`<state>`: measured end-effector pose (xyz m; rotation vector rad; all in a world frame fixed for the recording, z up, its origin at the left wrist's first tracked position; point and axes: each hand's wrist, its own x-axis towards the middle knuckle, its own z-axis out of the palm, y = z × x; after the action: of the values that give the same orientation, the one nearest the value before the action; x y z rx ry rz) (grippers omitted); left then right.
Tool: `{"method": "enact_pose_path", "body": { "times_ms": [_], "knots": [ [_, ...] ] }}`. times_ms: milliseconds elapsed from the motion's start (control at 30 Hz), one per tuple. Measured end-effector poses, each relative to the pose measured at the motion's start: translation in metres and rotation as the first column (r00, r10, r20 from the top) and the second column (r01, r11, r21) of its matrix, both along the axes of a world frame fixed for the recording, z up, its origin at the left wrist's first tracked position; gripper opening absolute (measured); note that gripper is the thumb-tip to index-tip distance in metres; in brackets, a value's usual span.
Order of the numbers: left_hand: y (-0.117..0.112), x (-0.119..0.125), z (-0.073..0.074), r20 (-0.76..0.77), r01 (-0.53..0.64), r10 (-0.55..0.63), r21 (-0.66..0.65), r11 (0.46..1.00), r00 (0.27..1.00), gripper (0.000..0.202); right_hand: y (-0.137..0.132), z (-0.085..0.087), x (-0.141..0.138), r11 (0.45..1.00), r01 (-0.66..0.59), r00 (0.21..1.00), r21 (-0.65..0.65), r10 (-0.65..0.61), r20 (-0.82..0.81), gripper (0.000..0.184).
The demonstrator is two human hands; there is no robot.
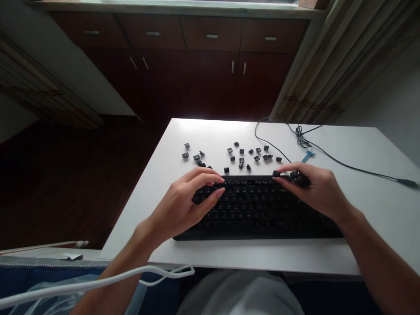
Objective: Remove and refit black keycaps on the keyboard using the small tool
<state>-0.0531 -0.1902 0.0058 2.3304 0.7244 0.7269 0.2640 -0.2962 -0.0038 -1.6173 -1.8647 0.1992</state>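
A black keyboard lies along the near side of the white table. My left hand rests over its left part, thumb and forefinger apart near the upper key rows, with nothing visible between them. At the keyboard's upper right edge, my right hand pinches a black keycap between thumb and forefinger. A dark object sits under the right palm, too shadowed to name. Gaps show among the keys. Beyond the keyboard, several loose keycaps are scattered, some partly behind my left fingers.
A blue brush-like tool lies past my right hand. A black cable with a bundled loop runs across the right side of the white table. A white curved rod crosses the lower left. Wooden cabinets stand behind.
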Motion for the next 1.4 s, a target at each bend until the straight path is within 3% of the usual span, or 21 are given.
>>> {"method": "enact_pose_path", "body": {
  "times_ms": [133,267,400,533,767,933,1000,1200,1400],
  "knots": [
    [0.017,0.049,0.014,-0.055,0.217,-0.221,-0.066,0.974,0.974,0.019,-0.002,0.003,-0.005,0.998,-0.010,0.998,0.060,0.014,-0.062,0.031],
    [0.031,0.069,0.009,-0.018,0.281,-0.282,-0.068,0.957,0.959,0.017,-0.003,0.002,-0.005,0.994,-0.059,0.995,0.092,0.066,-0.080,0.032],
    [0.039,0.065,-0.002,0.093,0.274,-0.266,-0.101,0.956,0.960,0.015,-0.003,0.004,-0.004,0.993,-0.071,0.993,0.096,0.079,-0.089,0.031],
    [0.034,0.063,-0.009,0.213,0.232,-0.177,-0.272,0.934,0.961,0.013,0.001,0.008,-0.010,0.994,-0.031,0.995,0.105,0.041,-0.095,0.020],
    [0.016,0.069,-0.007,0.277,0.317,-0.193,-0.528,0.788,0.941,0.022,0.014,0.004,-0.035,0.974,-0.034,0.992,0.224,0.060,-0.111,0.030],
    [0.018,0.066,-0.011,0.371,0.328,-0.064,-0.713,0.619,0.927,0.024,0.025,-0.002,-0.053,0.960,-0.049,0.989,0.274,0.086,-0.124,0.026],
    [0.023,0.063,-0.013,0.375,0.322,-0.032,-0.747,0.581,0.927,0.025,0.030,-0.003,-0.059,0.958,-0.045,0.989,0.282,0.082,-0.121,0.025],
    [0.044,0.049,-0.011,0.301,0.298,-0.089,-0.772,0.561,0.949,0.026,0.040,-0.005,-0.068,0.953,-0.208,0.970,0.220,0.230,-0.078,0.026],
    [0.048,0.047,-0.013,0.277,0.308,-0.137,-0.807,0.505,0.951,0.030,0.040,-0.004,-0.071,0.972,-0.167,0.984,0.164,0.176,-0.038,0.020]
  ]
}}
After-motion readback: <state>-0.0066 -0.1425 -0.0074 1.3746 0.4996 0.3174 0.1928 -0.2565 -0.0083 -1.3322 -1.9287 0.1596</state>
